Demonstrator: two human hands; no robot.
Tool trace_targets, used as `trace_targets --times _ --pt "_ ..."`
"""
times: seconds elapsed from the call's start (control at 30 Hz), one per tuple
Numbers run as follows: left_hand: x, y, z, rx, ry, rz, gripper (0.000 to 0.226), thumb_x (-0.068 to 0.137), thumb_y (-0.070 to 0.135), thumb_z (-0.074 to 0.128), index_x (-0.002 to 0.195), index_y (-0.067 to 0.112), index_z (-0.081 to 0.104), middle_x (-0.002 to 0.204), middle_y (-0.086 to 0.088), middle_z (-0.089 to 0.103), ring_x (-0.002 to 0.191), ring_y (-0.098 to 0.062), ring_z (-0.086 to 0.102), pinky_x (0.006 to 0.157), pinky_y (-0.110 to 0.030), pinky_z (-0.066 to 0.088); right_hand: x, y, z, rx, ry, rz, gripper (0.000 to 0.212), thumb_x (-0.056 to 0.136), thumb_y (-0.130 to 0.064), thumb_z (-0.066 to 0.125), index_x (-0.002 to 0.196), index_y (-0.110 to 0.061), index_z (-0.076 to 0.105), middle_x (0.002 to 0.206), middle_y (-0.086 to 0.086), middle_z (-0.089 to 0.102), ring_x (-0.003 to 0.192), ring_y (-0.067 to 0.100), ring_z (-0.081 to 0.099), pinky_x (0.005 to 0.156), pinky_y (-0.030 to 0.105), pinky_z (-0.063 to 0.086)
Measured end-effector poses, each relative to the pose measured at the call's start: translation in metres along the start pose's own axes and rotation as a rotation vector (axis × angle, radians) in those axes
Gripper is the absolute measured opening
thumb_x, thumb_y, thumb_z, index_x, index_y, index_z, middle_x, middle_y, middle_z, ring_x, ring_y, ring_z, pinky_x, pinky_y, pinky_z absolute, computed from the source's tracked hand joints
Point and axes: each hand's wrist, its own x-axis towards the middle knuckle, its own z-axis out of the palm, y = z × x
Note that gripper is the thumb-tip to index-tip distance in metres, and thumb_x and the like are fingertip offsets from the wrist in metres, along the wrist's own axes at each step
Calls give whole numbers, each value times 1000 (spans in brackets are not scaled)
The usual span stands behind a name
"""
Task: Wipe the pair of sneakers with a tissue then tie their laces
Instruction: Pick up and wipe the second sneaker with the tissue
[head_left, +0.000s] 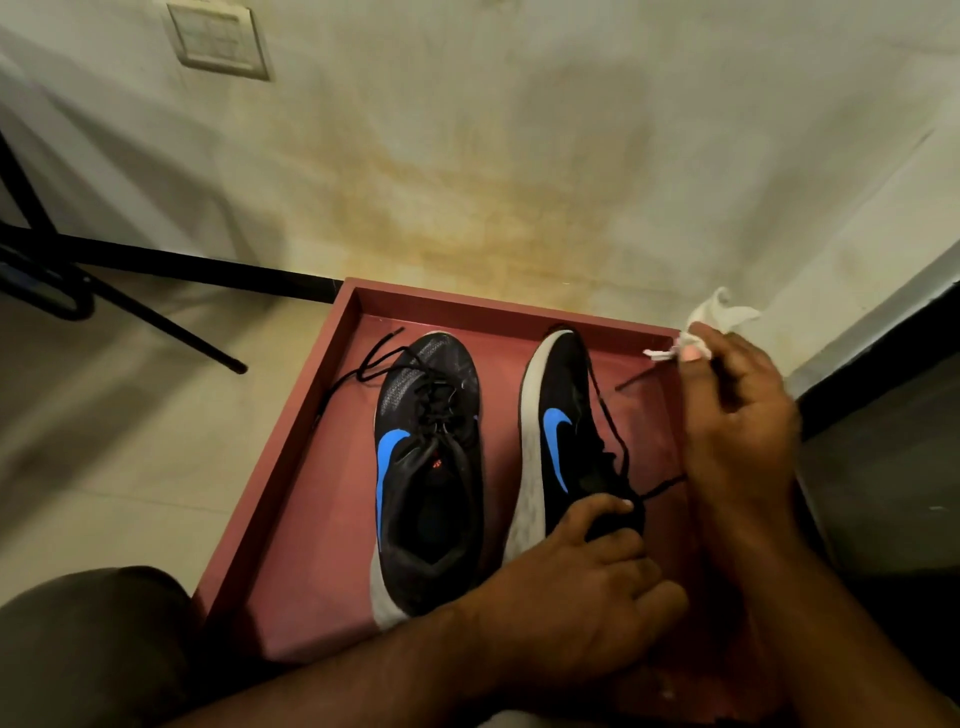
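From the head camera, a shallow reddish-brown tray (291, 467) fills the lower middle of the frame, resting on a pale tiled floor (130, 441) against a stained cream wall (467, 156).

Two black sneakers with blue swooshes lie inside the tray. The left sneaker (426, 467) sits upright just left of centre, toe pointing to the top of the frame, its opening facing the camera. Its black laces (374, 358) are undone, and one end trails over the tray's left wall towards the floor. The right sneaker (561, 431) lies just beside it, tipped onto its side so that its pale grey sole edge faces the first shoe. Its loose lace (613, 431) runs along the upper and out towards the right of the tray.

The left hand (587, 592) comes in from the bottom centre, its fingers curled round the heel collar of the right sneaker, gripping it.

The right hand (737, 415) hangs over the tray's upper right corner at the right side of the frame. Its thumb and fingers pinch a crumpled white tissue (717, 317), which sticks up above the fingertips, clear of both shoes.

A wall plate (218, 39) shows at the upper left, and black metal legs (156, 322) cross the left edge. A dark clothed knee (88, 649) fills the lower left corner.
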Motion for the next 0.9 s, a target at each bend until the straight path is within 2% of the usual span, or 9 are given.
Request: trace_targets --times 0.07,0.17,0.23,0.27,0.37,0.53,0.63,0.7,0.9 --pt "-1 4 4 32 54 -3 25 107 17 46 89 17 63 75 3 64 83 -20 62 114 -44 39 -12 -6 12 -134 -237 -218 42 103 -35 59 137 -12 65 139 -3 61 125 -1 57 102 6 44" --pt "-2 13 11 46 100 -10 23 106 16 48 91 17 67 83 1 68 85 -21 62 100 -43 48 -28 -3 26 -196 -532 -376 41 102 -33 64 133 -6 68 147 3 60 127 2 57 102 7 45" --pt "-3 12 11 25 128 12 25 107 18 48 94 19 70 91 1 69 87 -21 63 95 -40 50 -29 -7 20 -139 -550 -372 25 101 -29 66 106 -8 79 119 2 77 99 2 72 76 15 57" --pt "-4 11 8 19 132 30 27 108 17 47 95 19 70 93 1 68 88 -20 63 92 -38 50 -31 -9 14 -105 -579 -371 26 101 -29 66 87 -12 79 95 -5 79 77 2 72 60 18 53" --pt "-7 8 5 1 92 122 28 108 14 44 99 20 70 100 1 67 93 -18 61 91 -34 49 -37 -15 -5 -85 -659 -352 38 99 -33 66 66 -17 74 62 -20 64 49 8 62 43 23 46" --pt "-5 8 6 -72 24 276 27 107 11 45 97 17 69 100 -2 66 92 -20 60 86 -34 49 -31 -18 -10 -38 -379 -395 41 98 -20 68 61 -4 71 60 -1 68 52 9 65 47 31 53" --pt "-4 6 6 -142 25 257 29 108 10 42 100 13 70 104 -6 66 93 -24 61 87 -38 50 -31 -23 -5 -90 -251 -476 15 98 -10 70 102 1 80 101 8 78 95 10 74 80 22 60" --pt "-6 5 8 -140 28 242 27 108 13 45 104 14 71 107 -6 67 97 -24 62 91 -37 49 -31 -22 -1 -87 -231 -492 26 98 -10 69 122 -1 74 121 10 74 114 14 70 96 23 56" --pt "-8 -11 14 -244 51 -66 29 104 20 53 127 9 68 139 -10 59 130 -28 48 106 -39 31 -18 -23 -11 83 -34 -145 24 101 -21 65 120 -10 75 113 1 75 106 3 72 89 17 57"
